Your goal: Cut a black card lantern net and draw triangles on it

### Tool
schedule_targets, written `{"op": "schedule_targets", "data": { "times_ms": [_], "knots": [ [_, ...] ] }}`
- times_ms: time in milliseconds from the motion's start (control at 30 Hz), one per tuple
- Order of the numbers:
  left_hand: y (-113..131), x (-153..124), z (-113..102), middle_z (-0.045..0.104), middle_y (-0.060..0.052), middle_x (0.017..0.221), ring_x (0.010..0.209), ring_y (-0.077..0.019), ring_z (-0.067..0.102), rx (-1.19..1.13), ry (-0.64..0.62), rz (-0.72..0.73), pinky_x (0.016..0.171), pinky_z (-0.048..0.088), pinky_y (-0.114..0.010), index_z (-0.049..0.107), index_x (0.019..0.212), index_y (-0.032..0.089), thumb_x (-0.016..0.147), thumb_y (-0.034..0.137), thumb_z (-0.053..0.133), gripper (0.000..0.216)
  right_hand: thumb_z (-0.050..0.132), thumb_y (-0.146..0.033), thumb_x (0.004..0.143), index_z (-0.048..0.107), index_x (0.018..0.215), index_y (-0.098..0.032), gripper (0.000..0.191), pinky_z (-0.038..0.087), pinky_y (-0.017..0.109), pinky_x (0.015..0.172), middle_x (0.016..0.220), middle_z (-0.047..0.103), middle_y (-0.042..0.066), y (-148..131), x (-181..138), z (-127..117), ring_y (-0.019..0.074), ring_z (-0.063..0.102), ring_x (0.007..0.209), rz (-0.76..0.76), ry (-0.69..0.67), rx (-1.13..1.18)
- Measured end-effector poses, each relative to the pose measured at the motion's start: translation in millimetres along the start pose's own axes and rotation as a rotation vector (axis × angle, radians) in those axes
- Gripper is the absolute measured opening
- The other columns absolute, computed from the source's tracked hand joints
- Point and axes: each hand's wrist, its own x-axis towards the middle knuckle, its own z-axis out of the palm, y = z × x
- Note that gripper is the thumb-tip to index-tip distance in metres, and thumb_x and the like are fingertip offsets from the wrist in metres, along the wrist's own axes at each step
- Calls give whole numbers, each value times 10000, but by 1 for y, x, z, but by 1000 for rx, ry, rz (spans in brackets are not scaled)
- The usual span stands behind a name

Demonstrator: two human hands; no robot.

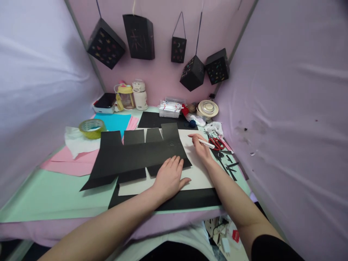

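Flat on the lower right part of a black cut-out card (141,154) lies my left hand (169,177), fingers stretched out and thumb spread to the right. The card has flaps along its far and near edges, some of them bent upward. My right hand (201,149) is closed around a slim white pen (206,143), just right of the card and above a white sheet (195,170). The pen points back to the right, and its other end is hidden by the fingers. Under the white sheet is another black sheet (190,199).
Red-handled scissors (216,143) and black paper scraps (228,165) lie to the right. Left are a yellow tape roll (92,128), pink paper (70,161) and blue paper (112,121). Behind stand a box of white pens (170,108) and bottles (140,98). Several black box lanterns (106,43) hang above.
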Motion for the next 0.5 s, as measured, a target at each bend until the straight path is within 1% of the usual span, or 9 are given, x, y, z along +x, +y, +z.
{"op": "schedule_targets", "data": {
  "times_ms": [100, 233, 333, 400, 500],
  "knots": [
    [-1, 0, 4, 534, -212, 1403, 1325, -316, 480, -14, 3, 3, 1110, 359, -428, 528, 1340, 27, 933, 567, 478, 678, 473, -414, 895, 700, 859, -188, 322, 424, 289, 675, 704, 577, 12, 0, 2, 0, 171, 533, 688, 49, -22, -6],
    [-3, 0, 10, 524, -239, 1401, 1322, -341, 483, -36, -11, 5, 1100, 389, -451, 523, 1341, 2, 913, 581, 505, 720, 522, -348, 845, 662, 911, -206, 210, 400, 283, 612, 653, 548, -18, 5, 3, 3, 161, 499, 613, 86, -26, 35],
    [-4, 0, 11, 509, -241, 1415, 1333, -346, 470, -47, -32, -7, 1109, 383, -450, 512, 1351, -10, 912, 578, 508, 733, 566, -335, 814, 624, 822, -211, 137, 387, 280, 596, 660, 557, -22, 9, 3, 4, 150, 483, 592, 87, -18, 48],
    [-4, 0, 10, 499, -241, 1423, 1339, -345, 463, -49, -50, -9, 1114, 378, -450, 510, 1354, -10, 916, 578, 501, 734, 586, -331, 793, 622, 770, -208, 130, 391, 281, 602, 685, 585, -11, 10, 3, 3, 152, 495, 607, 87, -23, 44],
    [-3, 0, 10, 489, -243, 1430, 1345, -343, 456, -57, -73, -18, 1114, 380, -446, 513, 1352, -9, 914, 581, 505, 735, 605, -313, 756, 645, 806, -204, 126, 394, 282, 596, 717, 616, -3, 9, 3, 4, 157, 510, 619, 89, -33, 51]
  ]
}}
